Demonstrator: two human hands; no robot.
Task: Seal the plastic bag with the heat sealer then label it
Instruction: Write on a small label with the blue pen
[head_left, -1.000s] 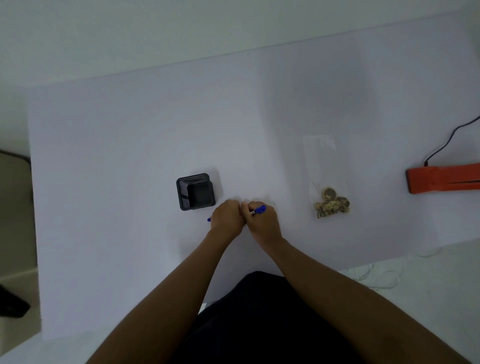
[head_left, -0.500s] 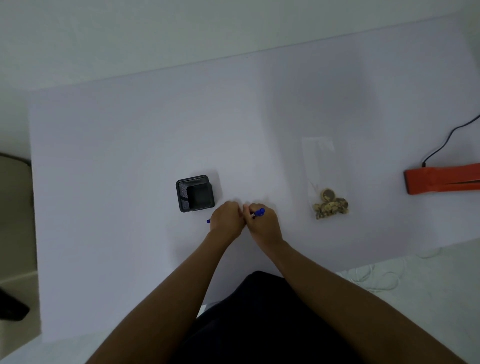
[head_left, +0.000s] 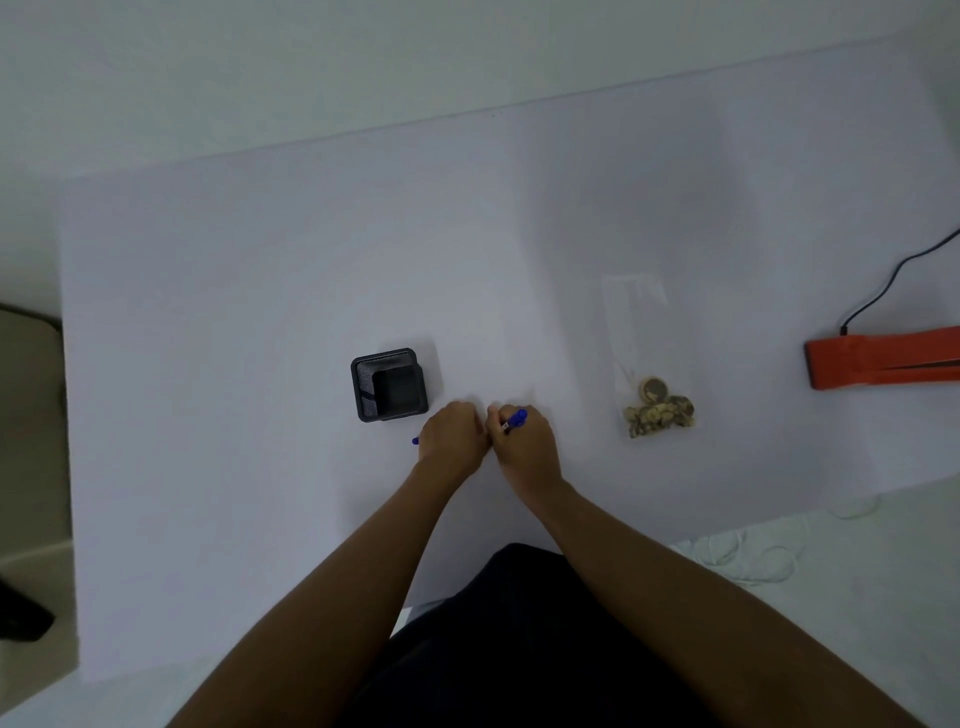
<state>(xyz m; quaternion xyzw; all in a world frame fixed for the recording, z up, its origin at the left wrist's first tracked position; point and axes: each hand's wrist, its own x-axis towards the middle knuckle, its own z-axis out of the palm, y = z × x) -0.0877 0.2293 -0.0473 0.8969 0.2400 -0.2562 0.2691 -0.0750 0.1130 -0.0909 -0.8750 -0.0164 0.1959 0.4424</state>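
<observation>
While the right grip (head_left: 524, 447) pinches a pen (head_left: 515, 419), plastic bag (head_left: 647, 364) well right

You are looking down on a white table (head_left: 249, 291) that is filling most of the view. A black mesh holder (head_left: 388, 384) is standing upright on it, just to nine o'clock of the view's centre, with a smaller square compartment sitting against its three o'clock side. A pale wall (head_left: 363, 67) is running behind the table's far edge at twelve o'clock. At nine o'clock, off the table, a beige surface (head_left: 28, 415) with a dark rim is showing; what it is, you cannot tell. A dark thing (head_left: 21, 616) is lying on the floor at eight o'clock. At four o'clock a thin white cord (head_left: 748, 564) is lying in loose loops on the pale floor (head_left: 857, 597).
</observation>
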